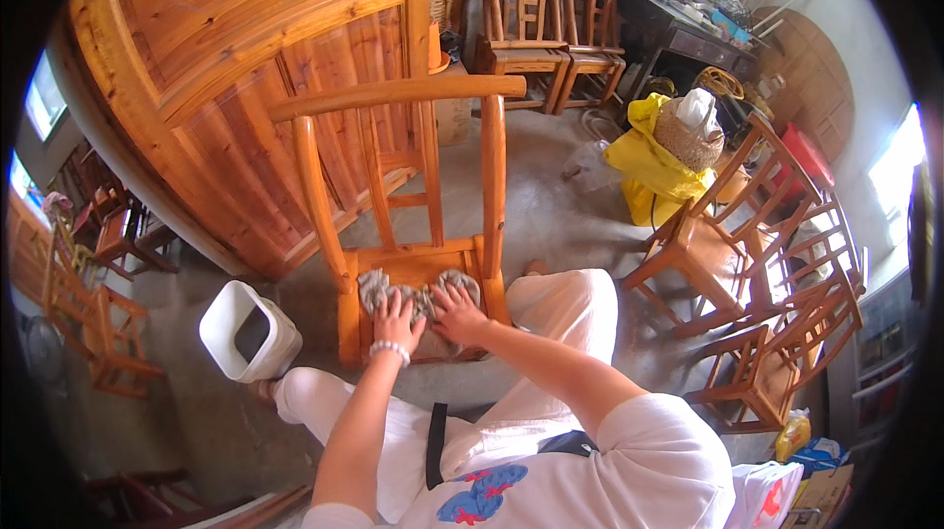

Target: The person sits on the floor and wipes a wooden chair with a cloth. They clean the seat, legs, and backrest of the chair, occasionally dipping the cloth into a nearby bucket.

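A wooden chair [413,256] stands before me, its tall slatted back on the far side. On its seat lies a damp-looking, bunched grey cloth [377,291]. My left hand [396,322], with a beaded bracelet at the wrist, grips the cloth's left part from above. The right part of the same cloth is under my right hand [457,314], its fingers spread across the folds. Both palms face down and hide some of the cloth and seat. Left of the chair, a white plastic bin [284,341] with dark contents or a dark bottom is beside my foot.
A large wooden door [243,86] with carving rises behind the chair. More wooden chairs [708,249] crowd the right, and others [523,50] are stacked at the back. A yellow bag [641,160] with a woven basket [686,142] sits on the concrete floor [546,212].
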{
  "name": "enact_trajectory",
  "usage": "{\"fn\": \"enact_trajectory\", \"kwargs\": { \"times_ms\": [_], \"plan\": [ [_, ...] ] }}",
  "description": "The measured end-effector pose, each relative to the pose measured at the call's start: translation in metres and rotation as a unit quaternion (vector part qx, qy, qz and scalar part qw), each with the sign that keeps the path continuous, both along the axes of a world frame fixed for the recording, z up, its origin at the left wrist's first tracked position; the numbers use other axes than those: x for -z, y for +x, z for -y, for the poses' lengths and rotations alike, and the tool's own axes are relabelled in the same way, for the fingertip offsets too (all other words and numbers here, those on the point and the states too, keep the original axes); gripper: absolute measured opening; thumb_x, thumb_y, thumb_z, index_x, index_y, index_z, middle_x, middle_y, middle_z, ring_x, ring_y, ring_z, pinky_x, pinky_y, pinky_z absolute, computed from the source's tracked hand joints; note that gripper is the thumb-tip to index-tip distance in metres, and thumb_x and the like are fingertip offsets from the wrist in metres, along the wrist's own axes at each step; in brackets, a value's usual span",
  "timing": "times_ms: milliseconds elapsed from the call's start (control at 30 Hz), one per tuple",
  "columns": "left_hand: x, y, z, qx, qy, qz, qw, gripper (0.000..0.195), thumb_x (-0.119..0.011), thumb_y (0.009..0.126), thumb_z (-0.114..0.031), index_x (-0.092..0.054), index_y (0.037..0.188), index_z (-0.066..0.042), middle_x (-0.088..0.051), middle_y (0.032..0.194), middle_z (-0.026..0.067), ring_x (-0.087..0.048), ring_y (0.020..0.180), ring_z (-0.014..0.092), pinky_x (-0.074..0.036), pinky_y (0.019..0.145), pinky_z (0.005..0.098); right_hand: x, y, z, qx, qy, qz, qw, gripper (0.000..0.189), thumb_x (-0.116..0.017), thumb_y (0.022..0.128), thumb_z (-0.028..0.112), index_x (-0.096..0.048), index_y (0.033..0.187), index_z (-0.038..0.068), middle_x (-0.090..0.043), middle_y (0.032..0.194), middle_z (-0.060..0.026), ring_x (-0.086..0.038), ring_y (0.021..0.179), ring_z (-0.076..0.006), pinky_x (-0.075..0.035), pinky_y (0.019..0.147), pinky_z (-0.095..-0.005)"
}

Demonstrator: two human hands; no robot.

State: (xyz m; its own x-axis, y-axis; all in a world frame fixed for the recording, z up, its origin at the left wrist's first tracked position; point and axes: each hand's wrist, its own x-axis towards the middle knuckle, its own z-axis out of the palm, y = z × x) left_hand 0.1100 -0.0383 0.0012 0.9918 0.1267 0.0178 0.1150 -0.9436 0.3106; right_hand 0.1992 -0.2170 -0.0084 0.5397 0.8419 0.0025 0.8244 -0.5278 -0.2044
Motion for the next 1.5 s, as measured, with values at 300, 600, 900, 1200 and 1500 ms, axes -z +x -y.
{"fn": "enact_trajectory", "kwargs": {
  "times_ms": [300, 600, 900, 1200, 1500],
  "plan": [
    [0.003, 0.018, -0.008, 0.001, 0.015, -0.09, 0.996, 0.056, -0.062, 0.084, -0.038, -0.055, 0.133, -0.013, -0.036, 0.15, 0.0144, -0.035, 0.136, 0.039, -0.032, 0.111, 0.0465, -0.014, -0.015, -0.01, 0.02, 0.01, -0.067, 0.997, 0.06, -0.053, 0.088, 0.047, -0.058, 0.118, -0.005, -0.024, 0.152, -0.0237, -0.027, 0.137, -0.0461, -0.02, 0.114, -0.0545],
    [0.014, 0.055, -0.009, -0.034, 0.043, 0.011, 0.998, 0.052, -0.058, 0.087, -0.034, -0.053, 0.135, -0.016, -0.038, 0.149, 0.0135, -0.04, 0.131, 0.039, -0.035, 0.106, 0.0505, 0.0, 0.015, -0.025, 0.08, 0.02, -0.01, 0.997, 0.052, -0.055, 0.089, 0.033, -0.049, 0.131, 0.002, -0.026, 0.153, -0.0186, -0.024, 0.14, -0.0415, -0.02, 0.113, -0.0572],
    [0.027, 0.069, -0.019, -0.048, 0.065, 0.055, 0.995, 0.05, -0.054, 0.089, -0.033, -0.052, 0.135, -0.014, -0.041, 0.146, 0.0112, -0.044, 0.126, 0.037, -0.035, 0.106, 0.0484, -0.007, 0.04, -0.039, 0.073, -0.044, -0.032, 0.996, 0.066, -0.057, 0.087, 0.045, -0.043, 0.138, 0.006, -0.02, 0.156, -0.0156, -0.016, 0.144, -0.0396, -0.013, 0.116, -0.0555],
    [0.01, 0.009, 0.025, -0.176, 0.059, -0.043, 0.982, 0.034, -0.059, 0.087, -0.028, -0.059, 0.111, -0.004, -0.054, 0.122, 0.0211, -0.059, 0.1, 0.037, -0.05, 0.086, 0.0437, -0.003, -0.001, -0.033, 0.024, -0.051, -0.023, 0.998, 0.051, -0.06, 0.084, 0.028, -0.053, 0.129, 0.005, -0.03, 0.152, -0.0152, -0.023, 0.142, -0.0379, -0.02, 0.115, -0.0546],
    [0.002, -0.003, 0.028, -0.118, 0.087, -0.065, 0.987, 0.046, -0.051, 0.092, -0.034, -0.053, 0.131, -0.009, -0.04, 0.144, 0.0228, -0.044, 0.127, 0.043, -0.04, 0.103, 0.048, -0.02, -0.005, -0.009, 0.068, 0.031, -0.018, 0.997, 0.05, -0.056, 0.087, 0.032, -0.054, 0.133, 0.014, -0.037, 0.15, -0.0123, -0.027, 0.141, -0.0335, -0.017, 0.116, -0.0507]
  ]
}}
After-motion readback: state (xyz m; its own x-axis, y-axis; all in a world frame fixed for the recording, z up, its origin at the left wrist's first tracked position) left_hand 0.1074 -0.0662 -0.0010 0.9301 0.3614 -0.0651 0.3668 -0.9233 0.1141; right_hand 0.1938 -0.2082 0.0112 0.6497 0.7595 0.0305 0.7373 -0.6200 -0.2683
